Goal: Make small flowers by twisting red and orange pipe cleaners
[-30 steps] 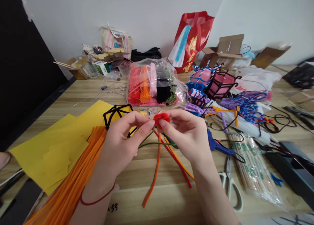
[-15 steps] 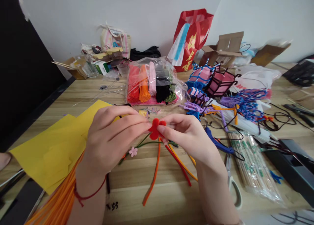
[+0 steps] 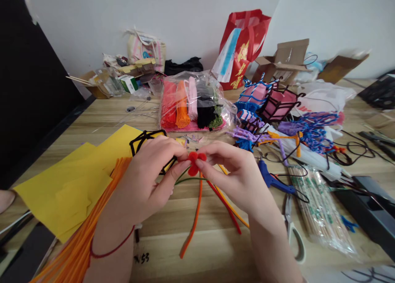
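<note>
Between both hands is a small red pipe-cleaner flower (image 3: 193, 169) with rounded petals. My left hand (image 3: 151, 167) pinches its left side between thumb and fingers. On the other side my right hand (image 3: 234, 167) grips it, thumb over a petal. Just below run a green pipe cleaner (image 3: 188, 179), an orange pipe cleaner (image 3: 195, 221), a red pipe cleaner (image 3: 226, 204) and a yellow pipe cleaner (image 3: 234, 212) on the table. A black pipe-cleaner frame (image 3: 135, 145) shows partly behind my left hand.
Yellow sheets (image 3: 55, 192) and a bundle of orange pipe cleaners (image 3: 83, 221) lie at left. A clear bag of coloured pipe cleaners (image 3: 191, 104) is ahead. To the right are a blue glue gun (image 3: 274, 180), scissors (image 3: 296, 237), bagged sticks (image 3: 314, 209) and pink lanterns (image 3: 279, 101).
My left hand has turned and lowered, its thumb now showing on the flower. The black frame has come into sight behind it. A small pink flower below is now hidden.
</note>
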A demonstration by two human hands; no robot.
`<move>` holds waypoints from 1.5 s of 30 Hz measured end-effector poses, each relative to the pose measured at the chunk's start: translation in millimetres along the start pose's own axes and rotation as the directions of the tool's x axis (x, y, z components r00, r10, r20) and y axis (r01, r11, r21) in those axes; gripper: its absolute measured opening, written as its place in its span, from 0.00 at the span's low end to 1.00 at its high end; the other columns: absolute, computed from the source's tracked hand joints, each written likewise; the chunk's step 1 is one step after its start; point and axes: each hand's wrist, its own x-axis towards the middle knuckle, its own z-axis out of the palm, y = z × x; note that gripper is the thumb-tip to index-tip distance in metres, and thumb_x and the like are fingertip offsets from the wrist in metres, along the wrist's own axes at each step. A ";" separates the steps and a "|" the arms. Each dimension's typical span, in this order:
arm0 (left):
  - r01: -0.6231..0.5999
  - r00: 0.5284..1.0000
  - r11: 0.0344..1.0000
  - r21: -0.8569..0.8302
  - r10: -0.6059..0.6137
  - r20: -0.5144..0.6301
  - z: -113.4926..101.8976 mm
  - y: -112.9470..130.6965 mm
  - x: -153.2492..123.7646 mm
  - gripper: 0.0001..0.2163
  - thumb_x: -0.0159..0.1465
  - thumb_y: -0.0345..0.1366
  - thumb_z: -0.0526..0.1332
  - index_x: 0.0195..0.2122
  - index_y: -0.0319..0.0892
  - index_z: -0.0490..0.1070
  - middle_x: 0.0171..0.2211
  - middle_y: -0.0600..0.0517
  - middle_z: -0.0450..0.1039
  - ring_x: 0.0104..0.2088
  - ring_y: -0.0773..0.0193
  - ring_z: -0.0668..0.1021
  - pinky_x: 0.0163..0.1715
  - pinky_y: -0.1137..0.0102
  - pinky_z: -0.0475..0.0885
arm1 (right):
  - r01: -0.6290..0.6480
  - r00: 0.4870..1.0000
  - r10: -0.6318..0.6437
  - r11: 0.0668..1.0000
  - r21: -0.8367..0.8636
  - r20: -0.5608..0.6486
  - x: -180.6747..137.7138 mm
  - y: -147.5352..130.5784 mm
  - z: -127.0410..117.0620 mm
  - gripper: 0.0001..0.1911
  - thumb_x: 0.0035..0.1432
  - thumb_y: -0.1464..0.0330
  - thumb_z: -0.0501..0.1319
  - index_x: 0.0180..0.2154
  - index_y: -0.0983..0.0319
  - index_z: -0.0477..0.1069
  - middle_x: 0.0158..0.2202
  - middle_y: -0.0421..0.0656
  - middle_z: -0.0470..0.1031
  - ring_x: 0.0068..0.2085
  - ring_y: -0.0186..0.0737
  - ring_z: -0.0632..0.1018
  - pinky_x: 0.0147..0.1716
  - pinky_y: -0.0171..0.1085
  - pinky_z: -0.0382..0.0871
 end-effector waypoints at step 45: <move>0.041 0.998 0.998 -0.054 -0.039 0.040 10.7 -3.7 6.0 0.09 0.75 0.31 0.56 0.35 0.44 0.69 0.32 0.56 0.71 0.33 0.65 0.72 0.35 0.69 0.67 | -0.163 0.959 0.206 0.963 0.216 -0.195 1.3 1.8 15.7 0.05 0.54 0.68 0.74 0.34 0.60 0.81 0.31 0.42 0.84 0.30 0.39 0.82 0.32 0.38 0.80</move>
